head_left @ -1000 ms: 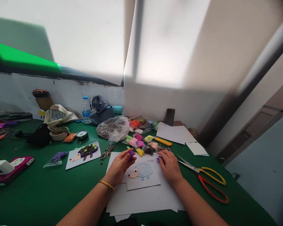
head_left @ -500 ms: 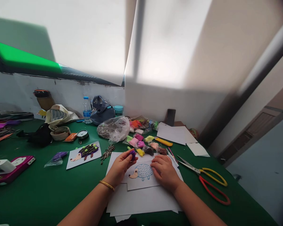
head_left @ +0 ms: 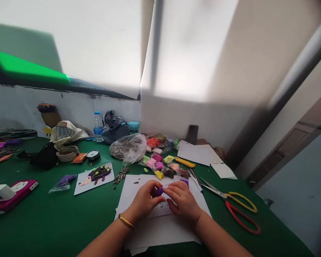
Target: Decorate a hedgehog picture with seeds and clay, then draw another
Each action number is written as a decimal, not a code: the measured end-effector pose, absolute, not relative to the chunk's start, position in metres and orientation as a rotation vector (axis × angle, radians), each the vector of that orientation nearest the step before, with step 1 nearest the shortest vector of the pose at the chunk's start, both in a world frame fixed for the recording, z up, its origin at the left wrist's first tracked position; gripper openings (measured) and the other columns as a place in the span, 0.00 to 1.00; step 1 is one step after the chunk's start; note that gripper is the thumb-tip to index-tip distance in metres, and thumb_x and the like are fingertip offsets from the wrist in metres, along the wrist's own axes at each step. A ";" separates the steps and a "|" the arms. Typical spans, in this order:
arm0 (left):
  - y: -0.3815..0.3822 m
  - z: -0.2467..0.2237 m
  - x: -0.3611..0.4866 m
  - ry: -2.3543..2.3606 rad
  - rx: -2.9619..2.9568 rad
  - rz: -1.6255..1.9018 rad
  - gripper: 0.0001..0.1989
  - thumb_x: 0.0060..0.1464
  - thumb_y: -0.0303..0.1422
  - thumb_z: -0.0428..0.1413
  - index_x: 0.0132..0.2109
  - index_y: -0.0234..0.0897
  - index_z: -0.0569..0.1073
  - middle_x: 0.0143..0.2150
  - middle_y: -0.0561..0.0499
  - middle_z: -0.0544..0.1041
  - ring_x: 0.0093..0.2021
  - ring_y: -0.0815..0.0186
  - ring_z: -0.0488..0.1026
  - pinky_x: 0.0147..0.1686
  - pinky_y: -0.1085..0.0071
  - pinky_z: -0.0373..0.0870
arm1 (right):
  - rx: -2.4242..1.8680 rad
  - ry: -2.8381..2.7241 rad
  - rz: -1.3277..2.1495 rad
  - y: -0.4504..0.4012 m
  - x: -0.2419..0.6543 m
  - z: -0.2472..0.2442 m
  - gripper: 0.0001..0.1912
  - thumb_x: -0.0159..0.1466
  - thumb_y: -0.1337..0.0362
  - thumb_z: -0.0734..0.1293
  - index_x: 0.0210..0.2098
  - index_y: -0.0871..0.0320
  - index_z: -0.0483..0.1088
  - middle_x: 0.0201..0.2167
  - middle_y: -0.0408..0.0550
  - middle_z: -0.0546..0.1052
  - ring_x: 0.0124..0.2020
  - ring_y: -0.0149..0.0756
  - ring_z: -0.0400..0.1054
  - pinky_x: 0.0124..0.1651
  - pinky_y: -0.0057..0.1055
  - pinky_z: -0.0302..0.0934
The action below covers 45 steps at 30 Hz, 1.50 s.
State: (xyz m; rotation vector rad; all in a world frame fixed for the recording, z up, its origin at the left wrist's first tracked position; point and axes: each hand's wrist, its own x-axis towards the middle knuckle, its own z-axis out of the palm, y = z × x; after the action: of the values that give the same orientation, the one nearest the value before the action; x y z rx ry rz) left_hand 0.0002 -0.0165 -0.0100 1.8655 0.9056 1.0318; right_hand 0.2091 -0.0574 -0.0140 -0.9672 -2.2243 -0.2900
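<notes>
My left hand (head_left: 147, 198) pinches a lump of purple modelling clay (head_left: 159, 192) above the hedgehog drawing (head_left: 164, 200), mostly hidden by my hands. From the other side, the curled fingers of my right hand (head_left: 183, 200) meet the same lump. Under both hands lie white paper sheets (head_left: 160, 232). Another purple piece (head_left: 185, 182) shows just behind my right hand. To the left rests a finished-looking hedgehog picture (head_left: 95, 176) with a purple body, dark seeds and green balls. A small pile of striped seeds (head_left: 121, 175) lies beside it.
Bagged coloured clay (head_left: 157, 163) and a yellow cutter (head_left: 185, 162) lie behind the papers. Large scissors (head_left: 226, 195) lie spread at right, near pens (head_left: 195, 180). A clear plastic bag (head_left: 128, 148), water bottle (head_left: 97, 126) and phone (head_left: 192, 134) stand farther back.
My left hand has moved right with the purple clay, over the drawing. My right hand has lifted from the paper's edge and its fingertips now touch the clay.
</notes>
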 end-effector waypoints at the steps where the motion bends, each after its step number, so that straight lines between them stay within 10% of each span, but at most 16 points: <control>1: -0.015 -0.011 -0.001 0.931 1.887 1.036 0.16 0.48 0.35 0.66 0.45 0.39 0.75 0.38 0.50 0.76 0.33 0.66 0.72 0.34 0.69 0.72 | -0.989 -2.201 -0.275 -0.057 0.211 -0.014 0.20 0.63 0.69 0.64 0.55 0.53 0.69 0.43 0.49 0.79 0.46 0.44 0.69 0.51 0.46 0.61; 11: 0.019 -0.013 -0.023 1.097 2.177 1.187 0.19 0.55 0.32 0.58 0.54 0.42 0.76 0.53 0.44 0.75 0.52 0.58 0.73 0.51 0.59 0.74 | -1.344 -1.618 -0.138 -0.033 0.255 -0.031 0.14 0.66 0.65 0.60 0.48 0.54 0.73 0.43 0.50 0.78 0.47 0.44 0.69 0.52 0.46 0.64; 23: 0.020 -0.022 -0.023 1.166 1.813 1.119 0.12 0.49 0.37 0.62 0.42 0.41 0.79 0.40 0.49 0.81 0.41 0.58 0.79 0.45 0.61 0.75 | -1.456 -1.511 -0.038 -0.028 0.264 -0.038 0.15 0.65 0.65 0.60 0.48 0.55 0.73 0.43 0.51 0.77 0.49 0.47 0.67 0.53 0.47 0.62; 29: 0.010 -0.012 -0.020 1.084 1.973 1.170 0.14 0.53 0.36 0.59 0.48 0.44 0.80 0.52 0.46 0.78 0.52 0.57 0.74 0.54 0.59 0.71 | -1.459 -1.517 -0.052 -0.028 0.264 -0.038 0.15 0.65 0.65 0.60 0.48 0.55 0.72 0.43 0.51 0.77 0.49 0.47 0.67 0.53 0.46 0.62; 39: 0.012 -0.019 -0.021 1.161 1.667 1.139 0.18 0.58 0.44 0.55 0.50 0.39 0.76 0.36 0.49 0.80 0.29 0.64 0.77 0.31 0.68 0.74 | -1.517 -1.461 -0.050 -0.024 0.270 -0.044 0.17 0.64 0.67 0.57 0.47 0.56 0.73 0.43 0.52 0.77 0.49 0.47 0.67 0.53 0.47 0.61; 45: 0.009 -0.013 -0.021 1.144 1.959 1.241 0.14 0.58 0.38 0.55 0.49 0.44 0.79 0.53 0.46 0.76 0.54 0.57 0.73 0.53 0.59 0.71 | -1.591 -1.545 -0.096 -0.025 0.268 -0.042 0.15 0.66 0.63 0.58 0.45 0.57 0.73 0.44 0.52 0.77 0.50 0.47 0.66 0.53 0.46 0.60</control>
State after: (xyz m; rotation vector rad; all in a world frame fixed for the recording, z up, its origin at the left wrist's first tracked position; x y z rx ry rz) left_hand -0.0215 0.0094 -0.0133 1.9586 1.1436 1.2415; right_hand 0.2677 -0.0253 -0.0425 -1.5911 -1.5455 -0.0958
